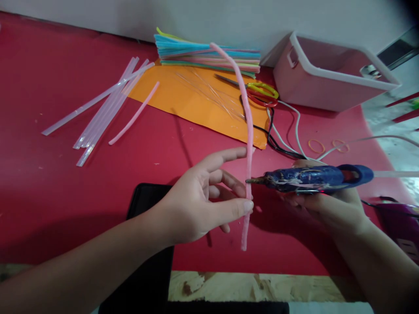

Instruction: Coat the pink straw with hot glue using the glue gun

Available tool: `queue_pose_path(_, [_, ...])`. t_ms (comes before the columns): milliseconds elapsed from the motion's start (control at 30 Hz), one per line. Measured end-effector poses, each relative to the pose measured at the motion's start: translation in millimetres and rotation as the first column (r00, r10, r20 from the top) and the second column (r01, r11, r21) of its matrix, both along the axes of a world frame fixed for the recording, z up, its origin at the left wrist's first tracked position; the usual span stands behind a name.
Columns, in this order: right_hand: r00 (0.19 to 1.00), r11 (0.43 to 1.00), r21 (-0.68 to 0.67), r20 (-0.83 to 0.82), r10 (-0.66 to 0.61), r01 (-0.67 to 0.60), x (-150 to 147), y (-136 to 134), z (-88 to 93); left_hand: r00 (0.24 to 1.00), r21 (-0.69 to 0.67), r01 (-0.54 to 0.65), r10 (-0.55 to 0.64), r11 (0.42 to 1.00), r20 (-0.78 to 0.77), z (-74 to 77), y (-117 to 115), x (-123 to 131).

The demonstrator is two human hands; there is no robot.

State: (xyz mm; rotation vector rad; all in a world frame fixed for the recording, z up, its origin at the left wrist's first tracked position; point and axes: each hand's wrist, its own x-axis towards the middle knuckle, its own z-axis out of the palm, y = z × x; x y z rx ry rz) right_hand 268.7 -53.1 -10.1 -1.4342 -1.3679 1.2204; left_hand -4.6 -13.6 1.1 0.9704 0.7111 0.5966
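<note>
My left hand point(212, 194) pinches a long pink pipe cleaner point(249, 131) near its lower end, thumb in front and fingers behind. The pipe cleaner stands roughly upright in view and bends left at its top. My right hand point(327, 207) grips a blue hot glue gun point(304, 178) with dried glue strands on its body. Its metal nozzle points left and meets the pipe cleaner just above my left thumb. A clear glue stick point(396, 174) sticks out of the gun's back end. My right fingers are partly hidden beneath the gun.
Several glue sticks point(101, 109) and a short pink pipe cleaner point(134, 114) lie left on the red table point(49, 183). Behind are an orange sheet point(196, 109), scissors point(262, 91), a pipe cleaner bundle point(209, 54) and a pink bin point(314, 83). Cords point(288, 150) cross at right; a black object point(147, 261) lies below.
</note>
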Motion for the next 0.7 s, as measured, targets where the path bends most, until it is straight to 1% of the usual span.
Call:
queue_pose_path(100, [1.000, 1.000, -0.010, -0.012, 0.000, 0.000, 0.7, -0.2, 0.3, 1.000, -0.004, 0.006, -0.006, 1.000, -0.001, 1.5, 0.1, 0.8])
queue_pose_path(200, [1.000, 1.000, 0.011, 0.001, 0.008, -0.008, 1.5, -1.1, -1.1, 1.000, 0.011, 0.006, -0.007, 1.000, 0.003, 2.0, -0.1, 1.6])
queue_pose_path(333, [0.999, 0.998, 0.048, -0.016, -0.032, 0.033, 0.8, -2.8, -4.5, 1.000, 0.020, 0.019, -0.019, 1.000, 0.004, 0.1, -0.7, 1.3])
queue_pose_path(500, [0.993, 0.994, 0.039, -0.050, -0.105, 0.107, -2.4, -2.6, -4.5, 0.997, -0.024, 0.074, -0.074, 0.997, 0.005, -2.5, -1.0, -1.7])
queue_pose_path(600, [0.993, 0.994, 0.042, -0.062, -0.098, 0.100, -3.6, -1.4, -2.5, 0.995, -0.027, 0.104, -0.103, 0.994, 0.010, -2.8, -0.6, -3.0])
queue_pose_path(700, [0.992, 0.994, 0.052, -0.078, -0.096, 0.100, -3.4, -1.3, -1.3, 0.994, -0.037, 0.108, -0.107, 0.993, 0.018, -2.5, -0.4, -3.1])
